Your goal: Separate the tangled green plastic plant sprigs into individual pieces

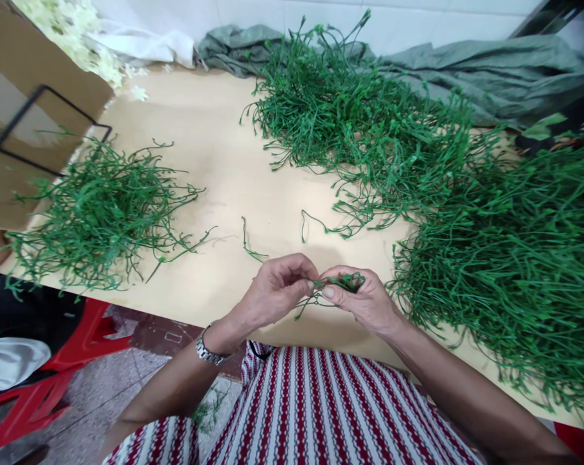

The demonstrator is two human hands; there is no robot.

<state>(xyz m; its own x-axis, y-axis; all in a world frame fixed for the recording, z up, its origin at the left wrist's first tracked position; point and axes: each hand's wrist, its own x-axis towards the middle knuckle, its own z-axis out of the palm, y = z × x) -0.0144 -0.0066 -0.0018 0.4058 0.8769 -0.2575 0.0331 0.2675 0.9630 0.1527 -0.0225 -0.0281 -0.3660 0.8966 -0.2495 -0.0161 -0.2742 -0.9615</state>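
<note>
Pale wooden table (214,168) against a white tiled wall, strewn with green plastic stems. Largest heap (515,258) on the right, reaching the near edge; second big heap (350,110) at the back centre, in front of a crumpled grey-green cloth (490,71). Smaller pile (98,213) on the left, beside a brown cardboard box (25,110) with a black wire handle. White blossoms (73,32) in the far left corner. Red plastic stool (54,381) on the floor below. Two loose stems (247,240) lying mid-table. Both hands at the near edge, over a striped lap: left hand (272,294), watch on wrist, fingers closed and pinching one end of a small stem sprig (343,282); right hand (364,300) curled around the rest of it, thumb pressed on top.
</note>
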